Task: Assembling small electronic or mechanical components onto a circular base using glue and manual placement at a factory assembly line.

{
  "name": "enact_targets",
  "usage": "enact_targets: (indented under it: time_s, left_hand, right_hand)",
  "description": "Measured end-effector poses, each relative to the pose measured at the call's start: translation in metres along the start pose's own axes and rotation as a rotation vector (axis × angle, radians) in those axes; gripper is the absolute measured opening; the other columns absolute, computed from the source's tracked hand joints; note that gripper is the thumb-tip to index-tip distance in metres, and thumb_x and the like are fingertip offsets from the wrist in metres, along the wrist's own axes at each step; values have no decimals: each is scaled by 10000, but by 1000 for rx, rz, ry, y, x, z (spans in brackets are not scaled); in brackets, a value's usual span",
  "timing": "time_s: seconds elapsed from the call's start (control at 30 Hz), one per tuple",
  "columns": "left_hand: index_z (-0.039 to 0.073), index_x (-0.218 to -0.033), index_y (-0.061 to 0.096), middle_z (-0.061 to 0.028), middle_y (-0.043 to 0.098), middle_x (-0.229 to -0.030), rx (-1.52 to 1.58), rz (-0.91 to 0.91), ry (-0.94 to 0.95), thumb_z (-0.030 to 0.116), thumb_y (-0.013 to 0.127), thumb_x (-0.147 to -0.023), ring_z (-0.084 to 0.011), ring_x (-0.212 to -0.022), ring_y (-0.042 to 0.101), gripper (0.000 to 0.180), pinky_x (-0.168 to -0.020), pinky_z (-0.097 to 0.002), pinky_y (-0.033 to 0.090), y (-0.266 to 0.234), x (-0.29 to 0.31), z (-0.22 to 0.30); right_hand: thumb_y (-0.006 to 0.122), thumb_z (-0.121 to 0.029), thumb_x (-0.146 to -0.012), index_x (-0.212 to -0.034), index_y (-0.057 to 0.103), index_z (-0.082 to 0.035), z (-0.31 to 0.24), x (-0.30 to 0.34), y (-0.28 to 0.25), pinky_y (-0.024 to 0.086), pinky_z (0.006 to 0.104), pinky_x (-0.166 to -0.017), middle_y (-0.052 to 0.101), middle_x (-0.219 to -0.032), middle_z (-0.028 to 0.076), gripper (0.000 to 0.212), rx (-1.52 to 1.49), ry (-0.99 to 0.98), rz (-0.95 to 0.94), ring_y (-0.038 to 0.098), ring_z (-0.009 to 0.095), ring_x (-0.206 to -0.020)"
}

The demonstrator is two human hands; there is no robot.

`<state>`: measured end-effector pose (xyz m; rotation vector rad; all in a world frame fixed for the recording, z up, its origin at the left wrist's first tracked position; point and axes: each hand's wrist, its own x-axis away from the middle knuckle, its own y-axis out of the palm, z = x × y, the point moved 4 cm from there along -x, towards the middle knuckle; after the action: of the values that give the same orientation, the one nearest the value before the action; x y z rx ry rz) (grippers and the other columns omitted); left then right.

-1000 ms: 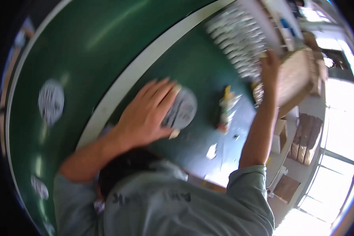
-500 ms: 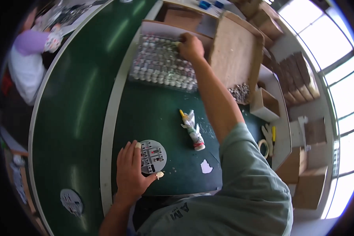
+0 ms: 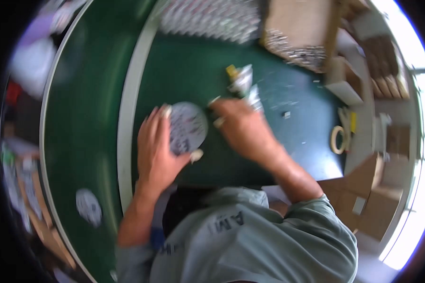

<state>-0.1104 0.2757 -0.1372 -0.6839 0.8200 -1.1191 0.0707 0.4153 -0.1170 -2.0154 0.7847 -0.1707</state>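
Grey disc [image 3: 190, 125] on green worktop [image 3: 189, 61], windows [image 3: 418, 188] right; left hand [image 3: 157, 146] clasps it, right hand's [image 3: 243, 129] hold unclear.

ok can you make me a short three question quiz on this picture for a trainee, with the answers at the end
1. Which hand lies against the left edge of the larger-looking flat round grey disc?
2. True or false: the ring-shaped roll of beige tape lies to the right of that disc.
3. Fill in the colour: the small loose pieces in the shallow brown cardboard tray look ___.

Key: 1. The left hand. 2. True. 3. Silvery grey.
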Motion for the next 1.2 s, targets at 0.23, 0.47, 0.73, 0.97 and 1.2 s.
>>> enact_targets:
  time_s: [0.23, 0.47, 0.73, 0.97, 1.2]
  left_hand:
    - [-28, -1645, 334, -275, 506, -1568, 241, 61, 66, 242, 997, -694, -432, -1476, 476, 1189, -1283, -532, 343, -5, 11, -13]
    - [68, -1695, 282, -173, 589, -1535, 326, 100, 19, 117, 980, -683, -411, -1469, 486, 1231, -1235, -500, 402, 0, 17, -24]
    - [68, -1680, 302, -159, 643, -1452, 290, 174, 64, 102, 994, -631, -412, -1397, 540, 1257, -1192, -493, 440, 6, 11, -23]
    - [31, -1626, 371, -164, 644, -1390, 309, 179, 40, 110, 990, -621, -417, -1339, 570, 1183, -1180, -495, 446, 1, 10, -24]
    - [-24, -1560, 432, -182, 638, -1316, 324, 156, 46, 131, 965, -665, -404, -1289, 591, 1053, -1188, -491, 436, 1, 7, -20]
  right_hand:
    - [723, 5, -925, -1253, 686, -10, -3, -5, 0, 595, 398, -878, 738, -1121, 169, 331, 52, 88, 1, 748, 319, -976]
    - [736, 16, -916, -1213, 696, 1, -11, -12, -1, 606, 373, -816, 753, -1084, 143, 300, 48, 146, -25, 760, 248, -927]
    - [733, 47, -885, -1135, 719, 11, -75, -38, 9, 605, 365, -788, 761, -1057, 146, 253, -29, -267, -222, 761, 280, -903]
    - [752, 89, -834, -1028, 747, -1, -81, -58, 20, 617, 396, -828, 772, -1094, 158, 214, -127, -239, -460, 763, 336, -941]
    - [765, 99, -816, -1072, 774, -13, -67, -48, 28, 616, 396, -862, 776, -1125, 163, 280, -123, -401, -333, 769, 339, -966]
